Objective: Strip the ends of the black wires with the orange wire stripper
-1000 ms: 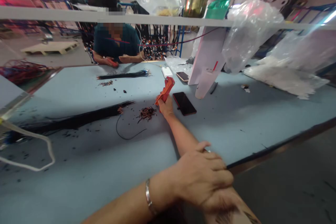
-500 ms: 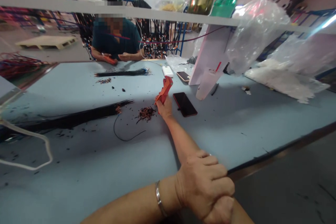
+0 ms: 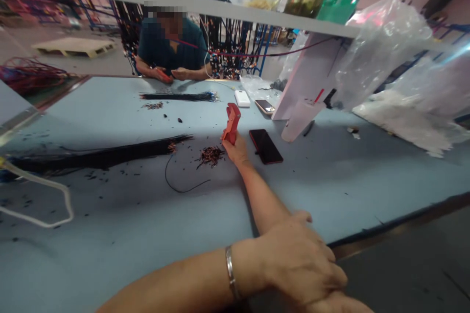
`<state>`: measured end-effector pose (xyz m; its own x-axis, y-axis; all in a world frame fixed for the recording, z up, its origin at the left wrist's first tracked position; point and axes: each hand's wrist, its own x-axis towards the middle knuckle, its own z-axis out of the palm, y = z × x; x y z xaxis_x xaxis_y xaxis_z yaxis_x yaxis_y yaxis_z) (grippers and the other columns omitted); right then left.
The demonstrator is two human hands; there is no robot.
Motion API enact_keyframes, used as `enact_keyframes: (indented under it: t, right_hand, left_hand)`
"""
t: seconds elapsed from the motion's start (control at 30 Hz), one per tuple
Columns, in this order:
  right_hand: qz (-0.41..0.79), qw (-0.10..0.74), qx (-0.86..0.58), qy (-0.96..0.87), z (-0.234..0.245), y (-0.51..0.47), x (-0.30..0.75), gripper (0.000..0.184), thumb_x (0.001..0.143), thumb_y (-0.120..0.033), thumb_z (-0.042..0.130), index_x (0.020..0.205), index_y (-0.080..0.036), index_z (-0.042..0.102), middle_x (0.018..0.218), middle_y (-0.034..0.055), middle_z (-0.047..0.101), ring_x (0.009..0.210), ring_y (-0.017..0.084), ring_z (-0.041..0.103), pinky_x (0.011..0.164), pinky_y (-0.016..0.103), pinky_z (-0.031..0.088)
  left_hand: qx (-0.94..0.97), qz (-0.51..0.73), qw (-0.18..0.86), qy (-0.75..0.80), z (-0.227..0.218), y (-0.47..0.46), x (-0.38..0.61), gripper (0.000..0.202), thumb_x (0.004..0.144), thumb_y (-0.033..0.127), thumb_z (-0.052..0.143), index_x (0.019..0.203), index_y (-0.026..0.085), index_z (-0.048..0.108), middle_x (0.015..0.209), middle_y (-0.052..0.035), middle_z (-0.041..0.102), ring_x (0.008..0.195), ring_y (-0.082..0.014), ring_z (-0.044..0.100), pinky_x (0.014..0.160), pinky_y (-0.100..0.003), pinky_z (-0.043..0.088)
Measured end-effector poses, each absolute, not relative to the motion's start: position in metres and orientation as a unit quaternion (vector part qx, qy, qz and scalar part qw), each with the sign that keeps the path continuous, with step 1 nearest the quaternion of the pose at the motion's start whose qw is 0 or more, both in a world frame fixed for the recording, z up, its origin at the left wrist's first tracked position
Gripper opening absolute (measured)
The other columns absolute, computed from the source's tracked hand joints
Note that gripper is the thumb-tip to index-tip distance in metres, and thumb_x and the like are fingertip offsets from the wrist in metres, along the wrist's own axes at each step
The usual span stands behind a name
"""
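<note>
My right hand [image 3: 238, 149] reaches far out over the blue table [image 3: 330, 176] and is closed on a red hand tool [image 3: 231, 122], which stands nearly upright. Just left of it lies a small pile of stripped wire bits [image 3: 210, 154], a loose black wire [image 3: 179, 188] and a long bundle of black wires [image 3: 103, 157]. A black phone [image 3: 266, 145] lies right beside that hand. My left hand [image 3: 297, 261], with a metal bracelet [image 3: 230, 274] at the wrist, is wrapped round my right forearm near the table's front edge.
A person in a dark shirt [image 3: 171, 44] sits across the table with another black wire bundle [image 3: 179, 96]. A white power bank [image 3: 242, 98], a second phone [image 3: 265, 106], a white cup [image 3: 299, 120], plastic bags [image 3: 382, 44] and a white tube [image 3: 44, 190] lie around.
The red tool has tipped up from a slant to nearly upright in my right hand. My left hand stays wrapped on the forearm, shifting slightly. The view has swung a little.
</note>
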<state>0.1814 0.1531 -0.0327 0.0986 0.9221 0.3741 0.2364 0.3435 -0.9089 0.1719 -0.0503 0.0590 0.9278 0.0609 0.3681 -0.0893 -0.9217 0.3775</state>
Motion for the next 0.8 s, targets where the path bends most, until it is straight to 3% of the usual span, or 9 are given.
enact_keyframes:
  t: [0.13,0.27,0.53,0.6,0.67,0.73,0.8]
  right_hand:
    - [0.315,0.567,-0.486,-0.586,-0.038,0.155,0.182,0.016,0.071,-0.022,0.054,0.087,-0.023,0.056,0.081,0.0009,0.066,0.077,0.019,0.063,0.080,0.035,0.049]
    - [0.326,0.576,-0.482,-0.575,-0.041,0.157,0.182,0.017,0.071,-0.022,0.051,0.087,-0.022,0.056,0.080,0.0016,0.066,0.076,0.020,0.063,0.078,0.035,0.050]
    - [0.336,0.578,-0.479,-0.568,-0.038,0.154,0.184,0.015,0.069,-0.024,0.052,0.083,-0.022,0.058,0.078,0.0013,0.066,0.074,0.020,0.063,0.076,0.034,0.049]
    - [0.343,0.578,-0.478,-0.566,-0.039,0.155,0.184,0.016,0.069,-0.025,0.053,0.084,-0.022,0.058,0.078,0.0014,0.066,0.075,0.020,0.063,0.076,0.034,0.049]
    - [0.349,0.579,-0.478,-0.561,-0.041,0.157,0.185,0.017,0.069,-0.026,0.052,0.085,-0.021,0.057,0.079,0.0018,0.066,0.076,0.020,0.063,0.076,0.034,0.049]
    - [0.358,0.579,-0.477,-0.556,-0.043,0.159,0.186,0.019,0.070,-0.028,0.051,0.087,-0.021,0.057,0.082,0.0023,0.065,0.077,0.020,0.063,0.076,0.034,0.049]
    - [0.374,0.568,-0.472,-0.561,-0.045,0.160,0.187,0.020,0.072,-0.030,0.050,0.088,-0.021,0.057,0.085,0.0026,0.066,0.082,0.020,0.063,0.077,0.034,0.049]
  left_hand:
    - [0.955,0.228,0.187,0.000,0.042,-0.054,0.177,0.037,0.086,0.043,0.049,0.057,0.019,0.049,0.059,0.0013,0.059,0.059,-0.0139,0.052,0.062,-0.034,0.032]
    - [0.937,0.279,0.209,0.035,0.035,-0.055,0.183,0.045,0.083,0.051,0.049,0.052,0.020,0.039,0.052,0.0025,0.052,0.055,-0.0127,0.048,0.057,-0.033,0.028]
    - [0.931,0.274,0.228,0.076,0.026,-0.055,0.185,0.020,0.075,0.032,0.053,0.059,0.021,0.050,0.050,0.0039,0.053,0.053,-0.0126,0.048,0.059,-0.033,0.031]
    - [0.934,0.278,0.213,0.076,0.023,-0.058,0.179,0.012,0.075,0.029,0.051,0.070,0.020,0.057,0.057,0.0028,0.060,0.058,-0.0143,0.052,0.064,-0.034,0.034]
    - [0.928,0.303,0.212,0.053,0.025,-0.061,0.169,0.023,0.081,0.030,0.046,0.094,0.019,0.061,0.077,0.0001,0.069,0.071,-0.0161,0.058,0.075,-0.035,0.038]
    - [0.907,0.349,0.233,0.046,0.031,-0.062,0.154,0.037,0.090,0.034,0.037,0.117,0.013,0.052,0.098,-0.0050,0.071,0.089,-0.0175,0.061,0.088,-0.034,0.040]
    - [0.883,0.379,0.268,0.066,0.041,-0.058,0.132,0.039,0.091,0.032,0.039,0.123,0.012,0.047,0.111,-0.0092,0.068,0.101,-0.0175,0.060,0.091,-0.030,0.042]
